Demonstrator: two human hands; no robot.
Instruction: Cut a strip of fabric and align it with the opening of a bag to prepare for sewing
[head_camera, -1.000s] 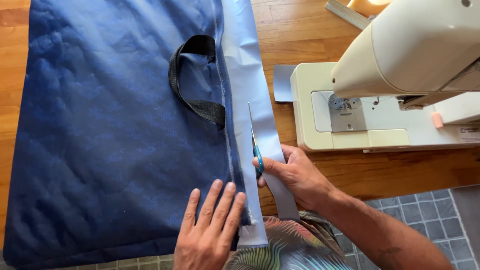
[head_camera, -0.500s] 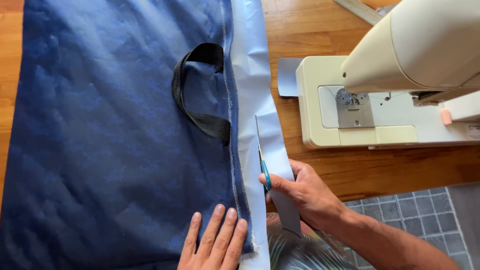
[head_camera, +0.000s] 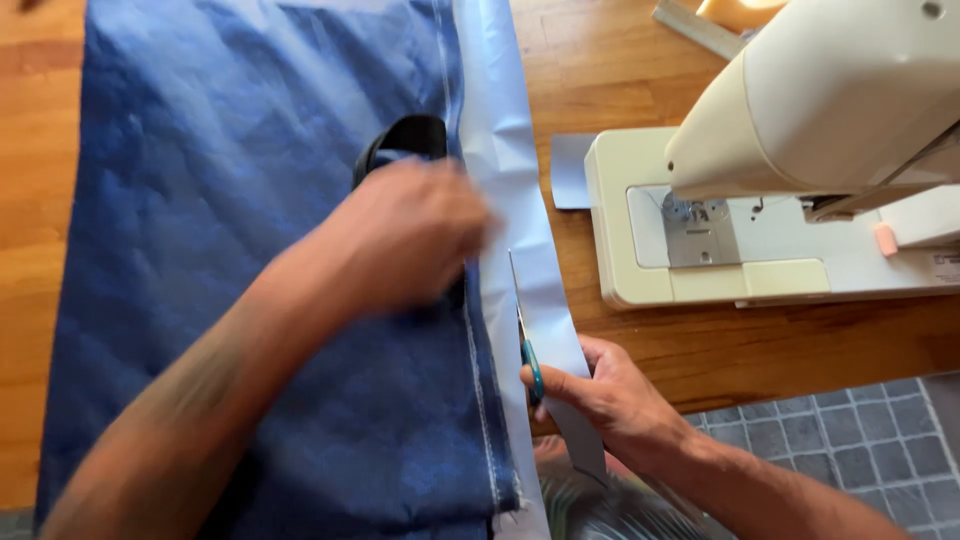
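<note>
Head camera: my right hand (head_camera: 610, 400) grips teal-handled steel scissors (head_camera: 525, 335), blades lying along the pale grey lining strip (head_camera: 520, 200). My left hand (head_camera: 410, 235), blurred, fingers' spread unclear, covers the blue quilted fabric (head_camera: 220, 200) beside its black strap (head_camera: 410, 135).

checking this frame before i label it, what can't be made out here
Head view, the only one:
- Left hand: motion-blurred, so its fingers and grip cannot be read.
- Black strap handle on the blue quilted fabric: mostly hidden under that hand.
- Teal-handled scissors: handles buried in the right hand.
- Cream sewing machine: cut off by the top and right edges.
</note>
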